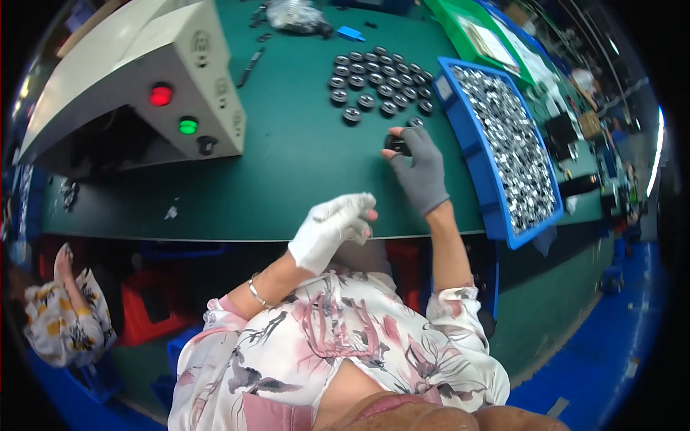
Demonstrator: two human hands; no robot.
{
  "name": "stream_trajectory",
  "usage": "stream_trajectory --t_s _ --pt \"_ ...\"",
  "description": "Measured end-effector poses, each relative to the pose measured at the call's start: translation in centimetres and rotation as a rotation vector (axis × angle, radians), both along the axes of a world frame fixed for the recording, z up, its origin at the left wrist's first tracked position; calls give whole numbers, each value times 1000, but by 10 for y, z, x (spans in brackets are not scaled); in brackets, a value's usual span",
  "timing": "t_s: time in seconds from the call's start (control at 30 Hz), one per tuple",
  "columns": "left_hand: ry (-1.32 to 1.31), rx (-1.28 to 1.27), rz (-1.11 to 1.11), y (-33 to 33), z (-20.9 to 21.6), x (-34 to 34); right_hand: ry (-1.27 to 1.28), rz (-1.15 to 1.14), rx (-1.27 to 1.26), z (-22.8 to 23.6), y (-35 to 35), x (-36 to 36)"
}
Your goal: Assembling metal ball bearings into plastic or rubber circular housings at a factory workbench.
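Observation:
My right hand (pixel 419 167), in a grey glove with bare fingertips, pinches a small round black part (pixel 397 146) between thumb and fingers just above the green table. Ahead of it stands a loose group of similar round black parts (pixel 386 80) with shiny silvery tops. One such part (pixel 415 123) sits right by the fingertips. My left hand (pixel 334 225), gloved in white with bare fingertips showing, hovers over the table's near edge. Its fingers are curled in toward each other, and whatever may be between them is hidden.
A blue bin (pixel 471 147) full of small shiny metal pieces stands to the right, with a green tray (pixel 460 29) behind it. At left is a beige machine (pixel 172 93) with red and green lights. A pen (pixel 250 67) and a clear plastic bag (pixel 293 16) lie farther back.

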State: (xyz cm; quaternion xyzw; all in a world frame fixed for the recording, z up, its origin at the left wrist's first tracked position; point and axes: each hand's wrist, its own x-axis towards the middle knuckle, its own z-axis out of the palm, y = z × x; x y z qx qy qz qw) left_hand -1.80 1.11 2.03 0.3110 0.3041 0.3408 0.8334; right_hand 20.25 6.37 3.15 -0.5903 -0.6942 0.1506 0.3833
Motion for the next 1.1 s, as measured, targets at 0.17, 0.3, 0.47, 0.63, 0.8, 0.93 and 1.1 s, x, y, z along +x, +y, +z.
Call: stream_trajectory --t_s 0.17,0.3,0.47,0.63,0.8,0.93,1.1 --pt "415 399 380 -8 -9 -90 -392 -105 12 -32 44 31" --pt "823 572 771 19 -14 -180 -421 -180 -34 -29 55 36" --pt "1638 1221 1172 83 -13 -268 -426 -240 49 -36 69 48" --pt "1849 919 973 126 -20 -297 -273 -178 204 6 36 16" --pt "1923 950 888 139 -32 -312 585 634 313 116 -51 -62" --pt "2002 953 911 142 -31 -304 963 1169 406 148 -64 -110" --pt "1821 1512 854 166 -11 -283 1036 1190 407 140 -85 -90"
